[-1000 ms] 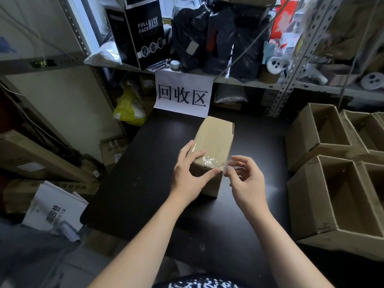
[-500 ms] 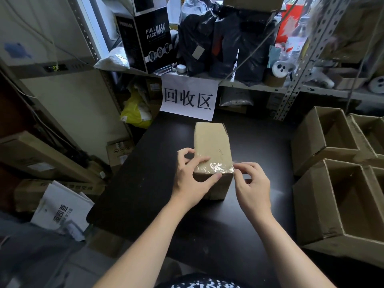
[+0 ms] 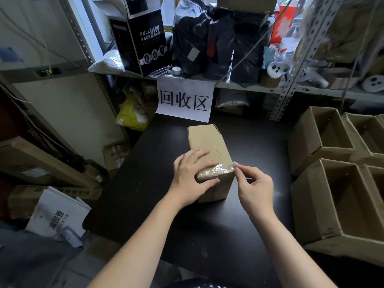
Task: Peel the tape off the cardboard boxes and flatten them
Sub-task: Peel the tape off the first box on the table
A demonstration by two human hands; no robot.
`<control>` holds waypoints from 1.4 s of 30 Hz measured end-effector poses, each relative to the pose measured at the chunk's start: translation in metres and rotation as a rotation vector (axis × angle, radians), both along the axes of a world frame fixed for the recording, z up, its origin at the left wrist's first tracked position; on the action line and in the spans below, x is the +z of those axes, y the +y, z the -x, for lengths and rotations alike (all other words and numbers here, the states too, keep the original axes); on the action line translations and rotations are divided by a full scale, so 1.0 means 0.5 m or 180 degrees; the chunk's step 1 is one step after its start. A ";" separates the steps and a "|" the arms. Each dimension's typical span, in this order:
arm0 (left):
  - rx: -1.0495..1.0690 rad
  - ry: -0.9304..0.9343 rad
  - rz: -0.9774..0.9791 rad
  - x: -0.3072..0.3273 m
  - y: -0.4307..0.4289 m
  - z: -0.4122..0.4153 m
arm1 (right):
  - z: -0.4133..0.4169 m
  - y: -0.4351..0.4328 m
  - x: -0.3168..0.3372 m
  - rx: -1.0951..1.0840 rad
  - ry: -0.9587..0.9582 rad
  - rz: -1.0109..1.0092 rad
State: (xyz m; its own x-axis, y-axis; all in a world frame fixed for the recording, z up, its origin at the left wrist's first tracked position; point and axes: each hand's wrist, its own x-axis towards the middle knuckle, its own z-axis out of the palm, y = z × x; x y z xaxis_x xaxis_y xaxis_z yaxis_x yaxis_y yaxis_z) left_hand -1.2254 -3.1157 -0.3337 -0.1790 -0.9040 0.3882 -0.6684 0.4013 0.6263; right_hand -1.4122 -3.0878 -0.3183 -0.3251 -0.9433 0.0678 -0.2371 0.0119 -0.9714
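Now the left hand (image 3: 190,175) lies flat, pinning the cardboard box (image 3: 209,150) mid-tabletop (steadying it, surely), while the right hand (image 3: 256,187) pinches the clear tape (image 3: 218,169) at its near-right corner.

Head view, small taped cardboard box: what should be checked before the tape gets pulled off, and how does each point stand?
1. Seating: the small brown cardboard box rests on the black table: ok.
2. Bracing: the left hand presses flat on the box top, thumb on the near face: ok.
3. Grip: the right hand pinches the end of the clear crinkled tape strip at the box's right edge: ok.
4. Tape lifted off the top: not ok, it lies across the near edge.
5. Tape underneath the box: cannot tell.
6. Room to pull rightward: ok, the open brown cardboard boxes stand apart.
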 end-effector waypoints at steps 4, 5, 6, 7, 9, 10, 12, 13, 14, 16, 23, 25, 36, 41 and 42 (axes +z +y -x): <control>0.0221 -0.0057 0.0044 -0.003 -0.003 0.012 | 0.004 0.013 -0.002 -0.0076 0.0219 0.0228; 0.0258 -0.0067 0.0059 -0.002 -0.006 0.017 | 0.005 0.017 0.000 -0.0052 0.0243 0.0264; 0.0279 -0.0078 0.0070 -0.002 -0.008 0.024 | 0.007 0.021 0.003 -0.0004 0.0232 0.0260; 0.0299 -0.0083 0.0074 -0.003 -0.010 0.032 | 0.008 0.026 0.006 0.0066 0.0207 0.0252; 0.0345 -0.0083 0.0076 -0.006 -0.010 0.048 | 0.011 0.033 0.010 0.0226 0.0107 0.0220; 0.0363 -0.0092 0.0088 -0.009 -0.009 0.054 | 0.013 0.036 0.011 0.0267 0.0043 0.0184; 0.0346 -0.0087 0.0106 -0.014 -0.006 0.059 | 0.017 0.039 0.010 0.0235 -0.0083 0.0168; 0.0310 -0.0069 0.0096 -0.015 -0.004 0.057 | 0.019 0.038 0.008 0.0188 -0.0178 0.0174; 0.0257 -0.0067 0.0083 -0.015 -0.002 0.052 | 0.020 0.037 0.007 0.0129 -0.0317 0.0141; 0.0135 -0.0197 0.0120 -0.011 0.001 0.039 | 0.016 0.031 0.006 -0.0020 -0.0479 0.0052; 0.0118 -0.0659 0.0364 0.012 0.011 0.005 | -0.005 0.020 0.003 -0.0244 0.0115 -0.0010; 0.0099 -0.0650 0.0355 0.016 0.011 -0.006 | -0.013 0.017 0.001 -0.0156 0.0082 -0.0087; -0.0085 -0.0241 0.0096 -0.001 -0.006 -0.012 | -0.009 0.006 -0.004 -0.0078 0.0311 0.0069; -0.0259 -0.0135 -0.0017 -0.003 -0.014 -0.014 | 0.001 0.025 -0.004 0.0136 0.0278 0.0135; -0.0295 -0.0132 -0.0049 -0.001 -0.015 -0.014 | 0.004 0.028 -0.004 0.0185 0.0266 0.0136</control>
State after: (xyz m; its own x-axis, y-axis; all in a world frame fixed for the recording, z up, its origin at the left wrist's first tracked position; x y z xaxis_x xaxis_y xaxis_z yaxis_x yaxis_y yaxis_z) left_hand -1.2183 -3.1233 -0.3344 -0.2778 -0.8886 0.3650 -0.6542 0.4533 0.6055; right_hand -1.4140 -3.0736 -0.3201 -0.2615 -0.9560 0.1328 -0.3163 -0.0452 -0.9476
